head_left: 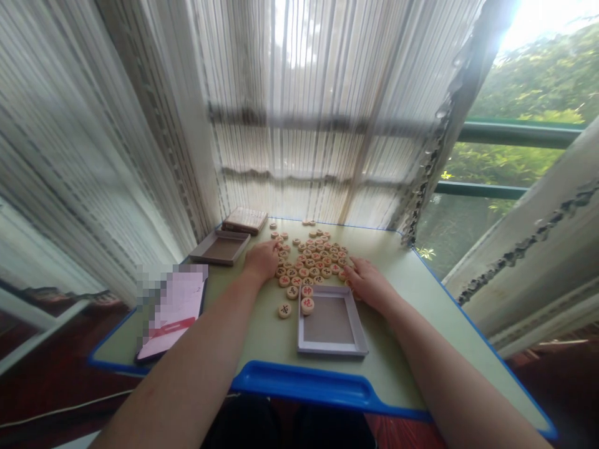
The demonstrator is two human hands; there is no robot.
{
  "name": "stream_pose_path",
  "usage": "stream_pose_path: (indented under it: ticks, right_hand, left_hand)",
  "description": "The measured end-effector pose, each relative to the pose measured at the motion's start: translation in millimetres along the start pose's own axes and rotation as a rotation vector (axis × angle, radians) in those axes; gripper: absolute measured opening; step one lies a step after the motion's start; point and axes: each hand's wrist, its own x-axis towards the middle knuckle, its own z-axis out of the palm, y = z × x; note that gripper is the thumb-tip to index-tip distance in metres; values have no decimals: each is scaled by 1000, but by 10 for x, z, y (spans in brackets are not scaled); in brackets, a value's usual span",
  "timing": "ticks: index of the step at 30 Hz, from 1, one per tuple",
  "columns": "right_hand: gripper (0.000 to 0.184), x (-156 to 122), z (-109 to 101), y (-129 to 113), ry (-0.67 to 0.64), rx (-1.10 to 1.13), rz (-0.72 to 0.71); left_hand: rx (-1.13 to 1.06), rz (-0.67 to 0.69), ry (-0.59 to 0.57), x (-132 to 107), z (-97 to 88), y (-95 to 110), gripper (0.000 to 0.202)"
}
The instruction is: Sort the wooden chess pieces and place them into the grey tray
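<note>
Round wooden Chinese chess pieces (314, 255) with red and black characters lie spread in a cluster on the table. My left hand (262, 258) rests at the cluster's left side, fingers stretched toward the pieces and touching some at that edge. On the opposite side, my right hand (369, 280) lies with its fingers apart against the right edge of the cluster, covering part of a few pieces. Nearer to me stands a shallow open box tray (332, 349). A red-marked piece (307, 305) sits at its left inner side, and a black-marked piece (284, 310) lies outside it.
A second shallow box part (219, 259) is at the back left, beside a flat folded board or box (244, 219). A tablet or phone (175, 312), partly pixelated, lies at the left. The table (402, 368) has a raised blue front edge (309, 380). Curtains (299, 125) hang behind.
</note>
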Motion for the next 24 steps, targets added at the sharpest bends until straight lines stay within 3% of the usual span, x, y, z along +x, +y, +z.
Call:
stream_pose_path:
  ticks: [6,11,16,24]
  right_hand:
    - [55,-8,25,-6,20,-42,-13]
    - [54,-24,-33,-52,26,11,-5]
    - [52,-34,-74,-82,38,38,-2]
    - [48,-18,-28,0,58,95,-4]
  left_hand:
    - [-72,75,11,-68,-46,43,35]
    - [-66,136,-95,-123,-87,103,36]
    - [-67,207,-91,-152,-80,119,39]
    - [-104,196,-90,-154,-72,137,41]
